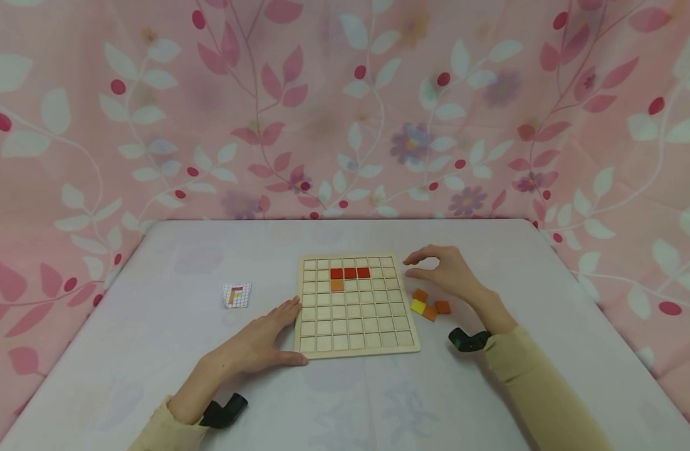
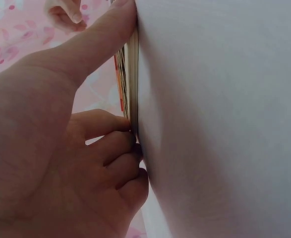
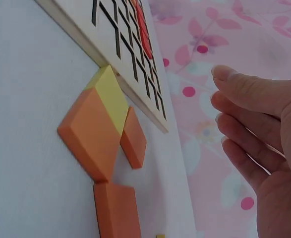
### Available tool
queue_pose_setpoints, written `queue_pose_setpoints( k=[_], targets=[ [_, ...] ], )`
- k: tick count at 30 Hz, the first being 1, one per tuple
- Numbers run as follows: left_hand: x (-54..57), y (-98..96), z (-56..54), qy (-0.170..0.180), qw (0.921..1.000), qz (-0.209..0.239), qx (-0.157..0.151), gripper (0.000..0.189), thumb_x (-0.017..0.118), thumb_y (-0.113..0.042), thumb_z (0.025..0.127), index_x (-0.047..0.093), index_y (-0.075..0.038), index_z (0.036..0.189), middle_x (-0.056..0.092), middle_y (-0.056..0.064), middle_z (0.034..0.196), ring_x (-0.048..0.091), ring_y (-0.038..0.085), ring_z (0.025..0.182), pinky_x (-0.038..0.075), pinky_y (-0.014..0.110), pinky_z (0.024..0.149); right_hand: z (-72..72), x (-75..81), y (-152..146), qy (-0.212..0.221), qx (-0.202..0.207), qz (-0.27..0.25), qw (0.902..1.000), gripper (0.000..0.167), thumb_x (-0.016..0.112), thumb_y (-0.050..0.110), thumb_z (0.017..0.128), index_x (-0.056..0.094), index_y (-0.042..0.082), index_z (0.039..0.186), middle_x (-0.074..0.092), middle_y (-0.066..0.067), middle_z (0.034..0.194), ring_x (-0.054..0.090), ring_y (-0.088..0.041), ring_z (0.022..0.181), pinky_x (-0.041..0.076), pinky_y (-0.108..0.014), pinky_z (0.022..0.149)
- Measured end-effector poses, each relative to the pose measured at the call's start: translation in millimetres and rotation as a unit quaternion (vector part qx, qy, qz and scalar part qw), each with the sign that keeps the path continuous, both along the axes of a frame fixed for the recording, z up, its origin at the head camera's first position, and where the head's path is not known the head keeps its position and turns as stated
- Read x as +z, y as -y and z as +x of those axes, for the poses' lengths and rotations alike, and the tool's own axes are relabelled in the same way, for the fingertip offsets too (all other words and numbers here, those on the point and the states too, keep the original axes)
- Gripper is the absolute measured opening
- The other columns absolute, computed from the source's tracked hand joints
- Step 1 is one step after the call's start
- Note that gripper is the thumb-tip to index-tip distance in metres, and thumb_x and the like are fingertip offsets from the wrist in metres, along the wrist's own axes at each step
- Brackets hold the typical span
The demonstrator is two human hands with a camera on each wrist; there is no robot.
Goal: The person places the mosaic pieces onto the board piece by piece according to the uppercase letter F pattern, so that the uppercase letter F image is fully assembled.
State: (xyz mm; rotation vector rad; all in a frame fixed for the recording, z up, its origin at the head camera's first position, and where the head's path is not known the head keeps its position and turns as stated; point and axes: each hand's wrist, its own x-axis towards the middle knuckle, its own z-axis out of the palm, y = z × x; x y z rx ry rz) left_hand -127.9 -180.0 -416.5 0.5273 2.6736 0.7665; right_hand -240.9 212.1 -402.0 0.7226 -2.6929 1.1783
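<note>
A wooden grid board point(image 1: 358, 354) lies on the table with three red tiles point(image 1: 350, 273) in a row near its far side. Below the leftmost red one sits an orange tile point(image 1: 336, 285). My left hand point(image 1: 254, 338) rests at the board's left side, fingertips touching that edge and thumb at the near corner. To the right of the board my right hand point(image 1: 449, 272) hovers, fingers loosely bent and thumb apart, holding nothing. Under it lie a loose yellow tile point(image 3: 109, 96) and three loose orange tiles point(image 3: 93, 136).
A small paper card point(image 1: 236, 295) printed with a coloured grid pattern lies left of the board. The table point(image 1: 356, 407) has a pale cloth, and a pink floral curtain point(image 1: 322, 113) hangs behind it. Dark devices point(image 1: 469, 340) sit at both wrists.
</note>
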Motion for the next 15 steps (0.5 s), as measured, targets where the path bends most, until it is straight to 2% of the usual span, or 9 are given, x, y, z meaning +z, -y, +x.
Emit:
queue_pose_setpoints(
  k=[5, 10, 15],
  targets=[
    [-0.5, 0.8, 0.4, -0.001, 1.0, -0.003, 0.0, 0.107, 0.08, -0.055, 0.077, 0.029, -0.007, 0.158, 0.02, 0.005, 0.167, 0.018, 0.033, 0.153, 0.022, 0.059, 0.12, 2.5, -2.6, -18.9, 0.002, -0.016, 0.005, 0.9999, 0.02, 0.084, 0.026, 0.082, 0.078, 0.02, 0.101, 0.075, 0.003, 0.1, 0.066, -0.019, 0.102, 0.048, -0.054, 0.097],
    [-0.9, 0.8, 0.6, 0.0, 1.0, -0.004, 0.001, 0.107, 0.08, -0.054, 0.077, 0.029, -0.007, 0.158, 0.02, 0.005, 0.167, 0.018, 0.033, 0.153, 0.022, 0.059, 0.12, 8.3, -5.1, -32.1, 0.019, -0.026, 0.005, 0.9995, 0.022, 0.083, 0.026, 0.082, 0.078, 0.018, 0.102, 0.076, -0.003, 0.101, 0.065, -0.022, 0.104, 0.045, -0.055, 0.1],
    [-1.2, 0.5, 0.2, 0.002, 1.0, -0.005, 0.002, 0.106, 0.08, -0.055, 0.077, 0.029, -0.008, 0.158, 0.02, 0.004, 0.167, 0.018, 0.032, 0.154, 0.021, 0.059, 0.12, 14.0, -8.5, -41.2, 0.033, -0.03, 0.003, 0.999, 0.023, 0.082, 0.027, 0.083, 0.078, 0.017, 0.104, 0.075, 0.0, 0.102, 0.064, -0.023, 0.105, 0.044, -0.056, 0.101]
  ],
)
